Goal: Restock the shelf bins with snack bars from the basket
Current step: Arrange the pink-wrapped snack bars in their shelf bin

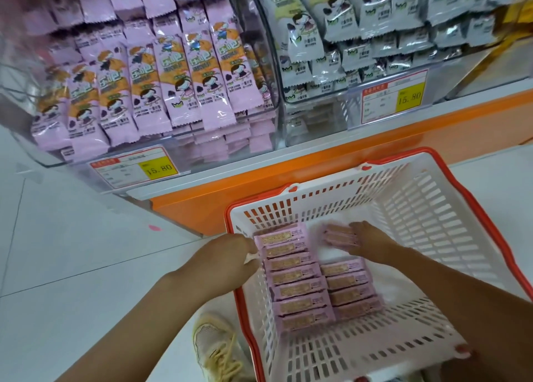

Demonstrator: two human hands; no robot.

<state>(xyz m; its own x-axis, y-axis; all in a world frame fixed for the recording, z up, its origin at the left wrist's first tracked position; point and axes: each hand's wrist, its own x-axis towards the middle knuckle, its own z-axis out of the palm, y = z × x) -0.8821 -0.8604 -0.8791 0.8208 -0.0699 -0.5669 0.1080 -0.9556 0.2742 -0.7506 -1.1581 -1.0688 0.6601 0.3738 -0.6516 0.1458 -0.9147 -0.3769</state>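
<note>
A white basket with a red rim (427,220) stands on the floor below the shelf. Two rows of pink snack bars (297,277) lie inside it. My left hand (230,251) reaches over the basket's left rim and touches the top bars of the left row; its fingers are mostly hidden. My right hand (366,238) is inside the basket, holding a small blurred bunch of pink bars (337,236) at the far end of the right row. Above, a clear bin (268,64) holds many pink bars (161,78).
A second clear bin (317,113) to the right holds white-wrapped bars (360,35). Price tags reading 15.80 (157,168) hang on both bins. An orange shelf front (259,185) runs behind the basket. My shoe (216,350) stands on the white tile floor left of the basket.
</note>
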